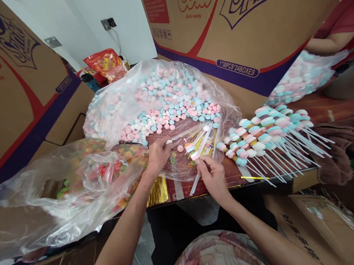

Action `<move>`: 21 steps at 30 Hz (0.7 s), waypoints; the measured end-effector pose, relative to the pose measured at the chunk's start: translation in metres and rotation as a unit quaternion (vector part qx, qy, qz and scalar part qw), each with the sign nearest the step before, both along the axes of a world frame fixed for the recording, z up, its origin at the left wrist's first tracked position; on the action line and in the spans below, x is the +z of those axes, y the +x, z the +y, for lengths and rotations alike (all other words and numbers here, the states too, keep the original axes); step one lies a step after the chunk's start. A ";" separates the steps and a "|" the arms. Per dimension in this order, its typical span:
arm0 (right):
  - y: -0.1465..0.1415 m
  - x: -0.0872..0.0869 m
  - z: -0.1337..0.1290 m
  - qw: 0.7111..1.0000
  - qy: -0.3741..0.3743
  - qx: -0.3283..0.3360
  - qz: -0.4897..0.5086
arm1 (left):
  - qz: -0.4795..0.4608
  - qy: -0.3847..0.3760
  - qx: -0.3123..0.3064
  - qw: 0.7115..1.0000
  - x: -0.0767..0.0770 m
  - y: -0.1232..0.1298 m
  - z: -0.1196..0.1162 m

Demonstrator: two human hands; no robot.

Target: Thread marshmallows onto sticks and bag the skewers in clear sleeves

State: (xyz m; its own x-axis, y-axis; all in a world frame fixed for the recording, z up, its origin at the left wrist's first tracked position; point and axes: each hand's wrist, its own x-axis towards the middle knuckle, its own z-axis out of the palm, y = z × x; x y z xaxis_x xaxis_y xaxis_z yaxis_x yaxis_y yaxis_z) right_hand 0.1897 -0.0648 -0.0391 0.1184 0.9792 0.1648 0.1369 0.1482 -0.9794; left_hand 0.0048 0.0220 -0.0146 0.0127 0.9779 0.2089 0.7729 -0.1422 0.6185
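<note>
My left hand (158,156) pinches a small white round candy (168,141) above the table. In my right hand (213,175) is a candy skewer (194,155), with pink, white and blue pieces stacked near its upper end. A big clear plastic bag (110,98) of pink, blue and white round candies (164,121) lies open just beyond both hands. Between the hands and that bag are loose white sticks (206,138), a single pink candy (180,148) and a few small gummy rings (173,155). Filled candy skewers (269,132) are piled to the right.
At left lies a clear bag (87,195) of colourful gummy rings. Gold twist ties (157,191) sit at the front edge. Large cartons (194,34) stand behind, with a brown cloth (337,147) at right. Another person's arm (328,43) shows at the upper right.
</note>
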 end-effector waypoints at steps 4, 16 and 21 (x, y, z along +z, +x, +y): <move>0.001 0.003 0.000 1.000 -0.002 -0.013 0.003 | -0.004 0.064 -0.034 0.997 -0.001 0.008 -0.012; 0.001 -0.002 0.000 1.000 -0.007 -0.008 0.006 | 0.034 0.036 -0.097 0.994 -0.019 0.022 -0.003; 0.001 -0.002 0.000 1.000 -0.003 -0.006 0.003 | -0.119 -0.130 -0.059 0.983 -0.009 0.014 0.012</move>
